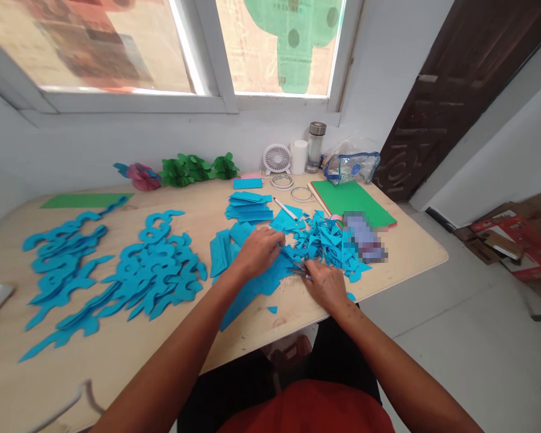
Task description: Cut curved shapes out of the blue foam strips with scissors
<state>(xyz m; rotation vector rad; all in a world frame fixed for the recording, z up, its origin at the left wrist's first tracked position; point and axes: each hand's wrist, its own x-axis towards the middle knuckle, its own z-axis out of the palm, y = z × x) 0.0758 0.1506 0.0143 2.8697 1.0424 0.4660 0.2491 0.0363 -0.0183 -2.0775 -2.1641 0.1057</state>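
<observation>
Near the middle of the table, my left hand (260, 251) is closed on a piece of blue paper (285, 260), its fingers bent over the upper edge. My right hand (327, 284) grips a pair of scissors (301, 270), whose blades point left at the paper. How far the blades are apart is too small to tell. Under and below my left hand lie larger blue paper sheets (243, 300). A heap of blue paper scraps (329, 240) spreads just beyond my right hand. One small blue scrap (273, 310) sits near the table's front edge.
Curly blue paper cut-outs (157, 270) lie in piles at the left. Folded blue paper (249, 207), a white pen (285, 208) and tape rolls (282, 181) lie behind my hands. A small fan (277, 159) and a glass bottle (315, 147) stand by the wall; green sheets (354, 201) lie right.
</observation>
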